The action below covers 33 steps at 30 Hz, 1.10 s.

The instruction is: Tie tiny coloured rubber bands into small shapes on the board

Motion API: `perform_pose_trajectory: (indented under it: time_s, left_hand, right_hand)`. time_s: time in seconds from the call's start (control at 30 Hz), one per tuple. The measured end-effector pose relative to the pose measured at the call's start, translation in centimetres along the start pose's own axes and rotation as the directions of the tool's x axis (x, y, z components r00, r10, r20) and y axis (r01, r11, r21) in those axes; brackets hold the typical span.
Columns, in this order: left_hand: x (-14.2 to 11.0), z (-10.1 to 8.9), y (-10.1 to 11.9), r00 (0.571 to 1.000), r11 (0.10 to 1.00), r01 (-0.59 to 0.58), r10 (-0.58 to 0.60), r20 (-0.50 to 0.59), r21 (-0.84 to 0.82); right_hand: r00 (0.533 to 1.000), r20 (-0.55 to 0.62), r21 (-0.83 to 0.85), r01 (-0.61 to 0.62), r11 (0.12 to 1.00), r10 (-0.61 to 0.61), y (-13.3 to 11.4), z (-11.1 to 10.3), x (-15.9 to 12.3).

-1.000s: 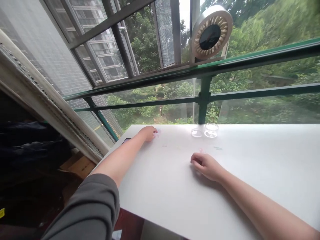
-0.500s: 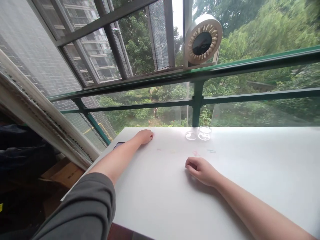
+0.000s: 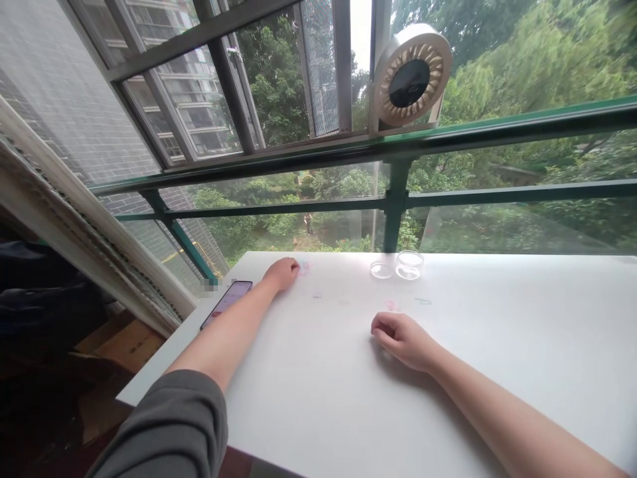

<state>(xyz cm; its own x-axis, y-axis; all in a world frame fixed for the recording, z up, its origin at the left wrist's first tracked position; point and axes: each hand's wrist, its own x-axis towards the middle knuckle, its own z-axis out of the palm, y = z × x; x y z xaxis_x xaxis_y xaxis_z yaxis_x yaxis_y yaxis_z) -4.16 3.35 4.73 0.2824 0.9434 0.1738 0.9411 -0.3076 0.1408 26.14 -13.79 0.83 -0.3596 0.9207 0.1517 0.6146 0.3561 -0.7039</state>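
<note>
My left hand (image 3: 282, 273) rests near the far left of the white table, fingers bent and closed. Right beside its fingertips lies a small pinkish-blue cluster of thin pieces (image 3: 304, 268); whether the fingers hold one is too small to tell. My right hand (image 3: 404, 340) lies on its side on the table, loosely curled into a fist with nothing visible in it. Beyond it sit a small pink cluster (image 3: 391, 305) and a thin greenish piece like a paper clip (image 3: 423, 301). A small dark piece (image 3: 317, 296) and a faint pale one (image 3: 344, 301) lie between the hands.
A clear round container (image 3: 409, 267) and a clear shallow lid or dish (image 3: 381, 270) stand at the table's back edge. A phone (image 3: 229, 302) lies by my left forearm. Behind the table run a green railing (image 3: 397, 212) and windows, with a round fan (image 3: 412, 79) above.
My left hand has shifted slightly left, uncovering the pinkish-blue cluster and more of the phone. The right hand stays at the same place on the table.
</note>
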Motion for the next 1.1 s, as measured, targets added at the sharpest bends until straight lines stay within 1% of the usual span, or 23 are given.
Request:
perform_pose_trajectory:
  time_s: [0.1, 0.23, 0.4, 0.6, 0.73, 0.83, 0.9, 0.93, 0.97, 1.0, 1.03, 1.1]
  left_hand:
    - [0.3, -0.1, 0.5, 0.999, 1.0, -0.017, 0.016, 0.044, 0.01]
    - [1.1, -0.4, 1.2, 0.995, 0.999, -0.006, 0.001, 0.104, 0.052]
    - [1.6, -0.6, 1.5, 0.991, 0.996, 0.016, -0.027, 0.132, 0.085]
    - [1.5, -0.3, 1.4, 0.994, 0.997, 0.06, -0.064, 0.085, 0.049]
    - [1.2, -0.8, 1.3, 0.996, 0.996, 0.087, -0.087, -0.013, -0.02]
    - [-0.1, -1.1, 2.2, 0.985, 0.99, 0.107, -0.118, -0.124, -0.092]
    - [-1.7, -0.7, 3.5, 0.976, 0.983, 0.103, -0.129, -0.175, -0.15]
    - [-2.7, -0.3, 4.3, 0.974, 0.978, 0.077, -0.116, -0.194, -0.196]
    - [-3.7, 0.2, 5.3, 0.97, 0.95, 0.025, -0.098, -0.221, -0.312]
    - [-4.6, 0.8, 6.2, 0.973, 0.912, -0.043, -0.054, -0.225, -0.407]
    - [-5.5, 1.3, 7.1, 0.977, 0.878, -0.103, 0.002, -0.212, -0.467]
    - [-6.9, 2.0, 8.6, 0.977, 0.836, -0.196, 0.12, -0.178, -0.512]
  right_hand:
    - [1.0, 0.016, 0.003, -0.005, 1.0, 0.005, 0.0, 0.0, 0.0]
    - [1.0, 0.028, 0.016, -0.008, 1.0, 0.007, -0.1, -0.1, 0.0]
    - [1.0, 0.021, 0.03, 0.0, 1.0, 0.0, -0.1, 0.0, -0.1]
    - [0.999, 0.032, 0.038, -0.006, 0.999, 0.005, 0.0, 0.1, -0.1]
    - [1.0, 0.029, 0.042, -0.013, 0.999, 0.011, -0.2, 0.0, 0.0]
    - [1.0, 0.024, 0.045, -0.011, 0.999, 0.01, -0.3, 0.0, -0.1]
    - [1.0, 0.021, 0.045, -0.008, 0.999, 0.007, -0.4, 0.0, -0.2]
    - [1.0, 0.021, 0.044, -0.01, 0.999, 0.009, -0.4, 0.0, -0.3]
    - [1.0, 0.022, 0.041, -0.015, 0.999, 0.014, -0.4, -0.1, -0.3]
    - [1.0, 0.022, 0.037, -0.021, 0.999, 0.02, -0.5, -0.1, -0.3]
    - [0.999, 0.02, 0.033, -0.026, 0.999, 0.025, -0.6, -0.1, -0.4]
    - [1.0, 0.014, 0.024, -0.028, 0.999, 0.028, -0.7, -0.1, -0.4]
